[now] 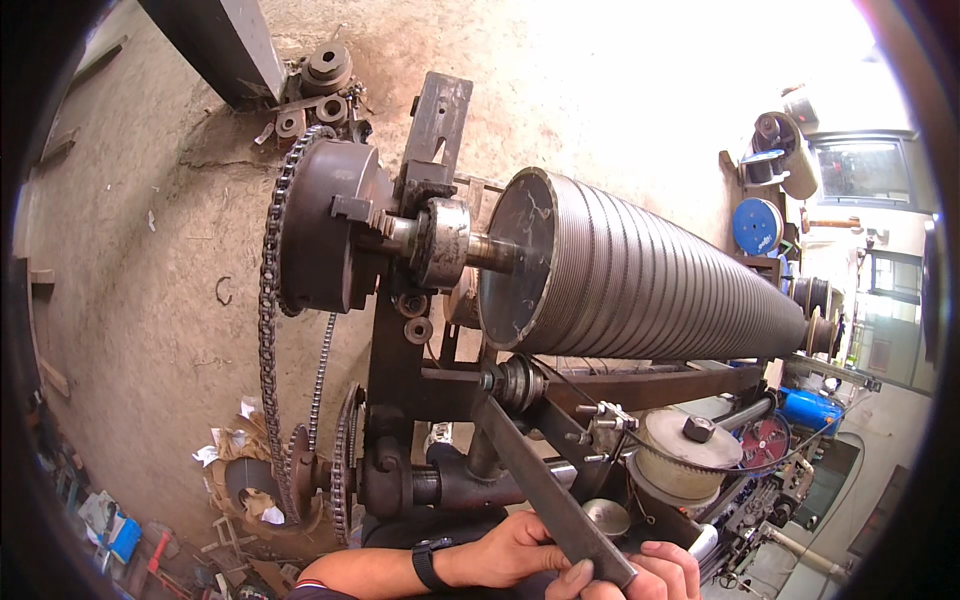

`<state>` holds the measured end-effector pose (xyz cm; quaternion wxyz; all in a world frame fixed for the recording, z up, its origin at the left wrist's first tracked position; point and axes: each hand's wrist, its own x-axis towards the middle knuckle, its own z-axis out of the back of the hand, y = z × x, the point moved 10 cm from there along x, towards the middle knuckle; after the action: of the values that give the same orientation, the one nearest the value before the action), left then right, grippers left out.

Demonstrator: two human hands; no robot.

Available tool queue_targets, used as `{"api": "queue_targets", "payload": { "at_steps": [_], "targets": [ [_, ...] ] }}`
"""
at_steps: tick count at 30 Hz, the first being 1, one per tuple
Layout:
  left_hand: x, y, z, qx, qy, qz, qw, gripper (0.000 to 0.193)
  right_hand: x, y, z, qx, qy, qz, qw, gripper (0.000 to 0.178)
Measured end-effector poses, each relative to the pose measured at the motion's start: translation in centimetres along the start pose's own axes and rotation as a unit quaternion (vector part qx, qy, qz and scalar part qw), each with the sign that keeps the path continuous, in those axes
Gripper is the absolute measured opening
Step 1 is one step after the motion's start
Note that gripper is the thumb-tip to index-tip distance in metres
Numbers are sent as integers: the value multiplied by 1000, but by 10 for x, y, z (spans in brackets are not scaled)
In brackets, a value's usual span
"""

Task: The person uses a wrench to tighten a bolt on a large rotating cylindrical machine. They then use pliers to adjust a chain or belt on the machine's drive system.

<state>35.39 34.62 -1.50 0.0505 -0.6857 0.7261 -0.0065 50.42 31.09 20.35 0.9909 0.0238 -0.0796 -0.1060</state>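
Observation:
A long flat metal bar (548, 488) slants from a round bearing-like fitting (520, 382) down to the lower edge of the view. Around its near end my right hand (655, 572) is closed, thumb on the left side and fingers on the right. My left hand (512, 550), with a black watch (430, 565) on its wrist, is closed at the bar's left edge; some of its fingertips are hidden behind the metal. Above the bar lies a large drum (650, 265) wound with closely laid wire. A round metal disc (606, 517) sits just right of the bar.
Left of the drum, a chain (268, 320) runs round a dark chuck-like wheel (330, 225) and down to a small sprocket (300, 460). A pale pulley (685, 455) with a belt stands at right. Metal parts (325, 75) lie beside a steel post (215, 45). Blue spools (757, 226) stand far right.

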Motion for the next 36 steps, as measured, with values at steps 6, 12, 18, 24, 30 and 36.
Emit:
{"api": "queue_targets", "payload": {
  "at_steps": [6,12,18,24,30,36],
  "targets": [
    [1,-4,-2,-12,7,-11,1000,27,2,1,0,-4,-17,2,1000,18],
    [0,-5,-2,-7,5,-16,1000,27,-1,2,0,-5,-32,18,999,17],
    [0,-8,-2,7,5,-14,1000,28,-2,2,0,-9,-44,22,999,17],
    [-1,-3,-1,-10,8,-12,1000,28,3,4,0,-6,-29,11,999,17],
    [-3,-4,-2,-32,3,-9,999,28,1,4,0,-2,-37,18,999,17],
    [-2,-6,-4,-29,7,0,1000,27,-1,5,-1,-7,-45,21,999,17]
  ]
}}
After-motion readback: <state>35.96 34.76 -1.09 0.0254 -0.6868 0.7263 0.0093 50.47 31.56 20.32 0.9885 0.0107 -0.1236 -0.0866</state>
